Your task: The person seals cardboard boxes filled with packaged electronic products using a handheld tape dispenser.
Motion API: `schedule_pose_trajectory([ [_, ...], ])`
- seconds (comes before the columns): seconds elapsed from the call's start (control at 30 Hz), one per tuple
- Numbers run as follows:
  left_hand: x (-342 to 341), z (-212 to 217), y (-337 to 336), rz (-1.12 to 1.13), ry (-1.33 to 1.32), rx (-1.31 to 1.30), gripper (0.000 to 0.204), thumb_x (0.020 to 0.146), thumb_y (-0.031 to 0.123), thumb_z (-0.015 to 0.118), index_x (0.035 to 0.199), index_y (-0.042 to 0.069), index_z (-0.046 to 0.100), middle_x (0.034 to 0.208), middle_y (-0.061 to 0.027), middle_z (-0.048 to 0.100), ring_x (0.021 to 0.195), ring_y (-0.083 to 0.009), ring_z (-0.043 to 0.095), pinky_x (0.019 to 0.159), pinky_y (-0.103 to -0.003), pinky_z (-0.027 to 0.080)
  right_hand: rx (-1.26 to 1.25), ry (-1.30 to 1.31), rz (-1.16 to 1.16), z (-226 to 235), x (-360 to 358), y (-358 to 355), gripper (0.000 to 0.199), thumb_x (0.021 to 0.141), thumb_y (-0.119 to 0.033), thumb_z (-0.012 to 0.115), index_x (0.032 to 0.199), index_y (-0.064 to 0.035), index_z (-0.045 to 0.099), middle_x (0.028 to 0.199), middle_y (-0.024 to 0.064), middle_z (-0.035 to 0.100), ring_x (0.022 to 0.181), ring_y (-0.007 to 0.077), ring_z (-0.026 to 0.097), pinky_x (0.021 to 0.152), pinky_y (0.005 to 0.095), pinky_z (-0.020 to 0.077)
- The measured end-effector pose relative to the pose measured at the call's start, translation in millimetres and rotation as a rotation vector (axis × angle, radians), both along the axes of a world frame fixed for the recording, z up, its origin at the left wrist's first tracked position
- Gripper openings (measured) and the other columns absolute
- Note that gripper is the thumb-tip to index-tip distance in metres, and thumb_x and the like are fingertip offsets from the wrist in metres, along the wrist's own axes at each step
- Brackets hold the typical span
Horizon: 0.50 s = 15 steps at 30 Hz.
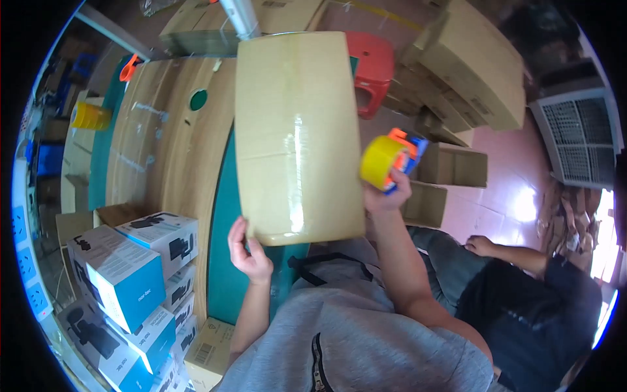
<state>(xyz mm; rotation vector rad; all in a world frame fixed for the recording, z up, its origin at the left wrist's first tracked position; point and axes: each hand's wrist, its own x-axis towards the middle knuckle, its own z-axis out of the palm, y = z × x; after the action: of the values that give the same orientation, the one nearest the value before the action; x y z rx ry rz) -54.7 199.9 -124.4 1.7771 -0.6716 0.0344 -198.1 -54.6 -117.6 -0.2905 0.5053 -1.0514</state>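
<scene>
A large cardboard box [320, 130] lies lengthwise in front of me, with a shiny strip of clear tape down the middle of its upper face. My left hand [253, 258] is at the box's near left corner, thumb and fingers apart; whether it presses on the cardboard I cannot tell. On the box's right side, my right hand [388, 191] grips a tape dispenser [405, 153] with orange and blue parts and a wide yellow roll. Part of the dispenser's handle is hidden by my fingers.
Left of the box is a wooden board [170, 144] over a green tabletop [222, 261]. White and teal product boxes [130, 274] are stacked at near left. A red stool [372, 65] and cartons [464, 72] stand beyond. Another person [529, 307] sits close on my right.
</scene>
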Motion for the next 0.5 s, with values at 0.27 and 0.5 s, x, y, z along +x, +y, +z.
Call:
schedule_pose_trajectory([
  [0.27,179,2,-28,-0.195,0.609,-0.231,0.061,0.099,0.051,0.033,0.118,-0.002,0.058,0.124,-0.0174,0.059,0.124,-0.0303,0.05,0.105,-0.041,0.035,0.088,-0.232,0.03,-41,-24,-113,0.054,0.071,-0.015,0.056,0.124,-0.0068,0.053,0.119,0.0129,0.059,0.109,0.0302,0.057,0.095,0.0469,0.0453],
  [0.5,263,2,-174,-0.132,0.585,-0.496,0.075,0.097,0.059,0.028,0.138,-0.001,0.043,0.143,-0.0191,0.044,0.136,-0.0315,0.037,0.113,-0.043,0.026,-0.157,-0.698,-0.063,-115,40,-252,0.048,0.073,-0.026,0.055,0.117,-0.0057,0.055,0.106,0.0151,0.06,0.105,0.0286,0.057,0.091,0.0426,0.0455],
])
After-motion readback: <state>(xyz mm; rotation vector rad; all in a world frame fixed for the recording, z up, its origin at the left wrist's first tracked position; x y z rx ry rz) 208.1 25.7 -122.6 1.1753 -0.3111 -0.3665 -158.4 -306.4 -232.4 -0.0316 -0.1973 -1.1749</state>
